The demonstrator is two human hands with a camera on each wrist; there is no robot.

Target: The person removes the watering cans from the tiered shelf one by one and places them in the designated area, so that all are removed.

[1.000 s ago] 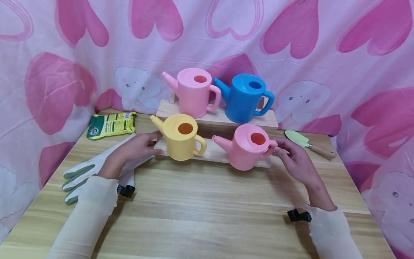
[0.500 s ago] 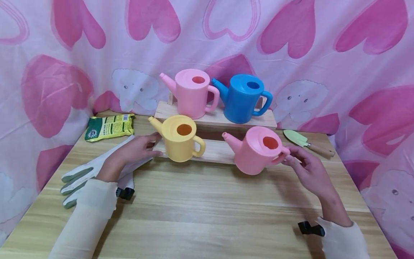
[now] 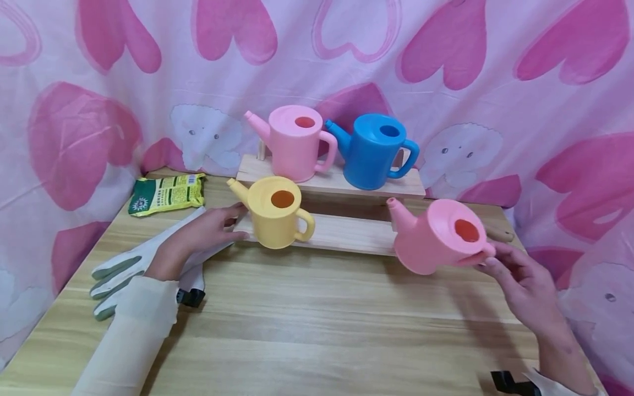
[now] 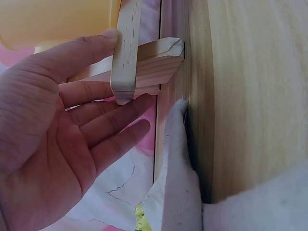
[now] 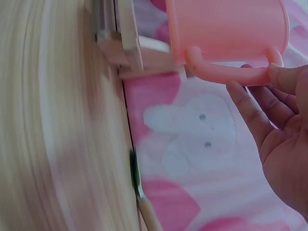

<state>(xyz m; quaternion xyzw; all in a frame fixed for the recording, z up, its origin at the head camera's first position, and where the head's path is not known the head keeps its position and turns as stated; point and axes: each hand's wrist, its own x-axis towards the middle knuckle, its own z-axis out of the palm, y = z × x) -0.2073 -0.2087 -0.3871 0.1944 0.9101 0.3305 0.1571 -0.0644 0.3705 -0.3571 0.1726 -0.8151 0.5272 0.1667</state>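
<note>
My right hand [image 3: 527, 286] pinches the handle of a pink watering can [image 3: 433, 242], held up off the two-tier wooden shelf [image 3: 351, 234] at its right end. The can tilts, its spout pointing up and left; in the right wrist view, thumb and fingers close on its handle [image 5: 226, 74]. My left hand [image 3: 203, 234] grips the left end of the shelf's lower board [image 4: 126, 62], thumb on one face and fingers on the other. Beside it on that board stands a yellow watering can [image 3: 272, 220]. Another pink watering can [image 3: 295, 151] and a blue one [image 3: 372, 157] occupy the upper board.
White gloves with grey-green fingertips [image 3: 119, 269] lie under and beside my left forearm. Behind them is a green and yellow packet [image 3: 167, 194]. A trowel, mostly hidden by the lifted can, shows its wooden handle [image 3: 500, 235]. A pink heart-print curtain [image 3: 342, 71] backs the table.
My right hand has lifted the pink watering can off the lower board and carried it right and toward me, tilting it more. My left hand stays on the shelf end.
</note>
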